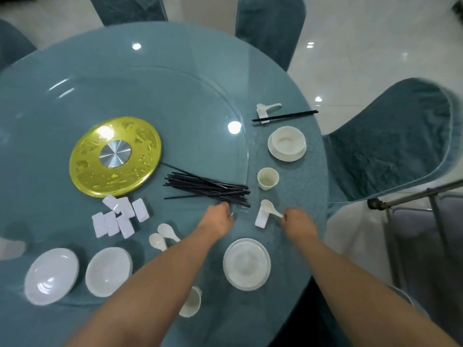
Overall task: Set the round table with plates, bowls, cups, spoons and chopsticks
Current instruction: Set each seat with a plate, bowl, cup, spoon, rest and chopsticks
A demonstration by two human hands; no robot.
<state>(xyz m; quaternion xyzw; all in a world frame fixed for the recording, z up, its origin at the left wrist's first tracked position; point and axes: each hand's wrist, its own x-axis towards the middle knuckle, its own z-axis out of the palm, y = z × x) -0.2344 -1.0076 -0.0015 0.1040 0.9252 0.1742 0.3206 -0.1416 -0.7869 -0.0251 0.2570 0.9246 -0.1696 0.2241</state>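
Two bare hands low in the frame's centre: right hand (298, 220) pinching the handle tip of a white ceramic spoon (270, 207), its bowl propped on a white rectangular rest (261, 217); left hand (219, 219) with fingers curled at the near ends of a loose pile of black chopsticks (208, 187), grip unclear. Just right of the pile, a small cream cup (268, 178). Further up, a glossy white bowl on a plate (287, 144). Nearer, another bowl on a plate (246, 264), all on the teal round table (295, 171).
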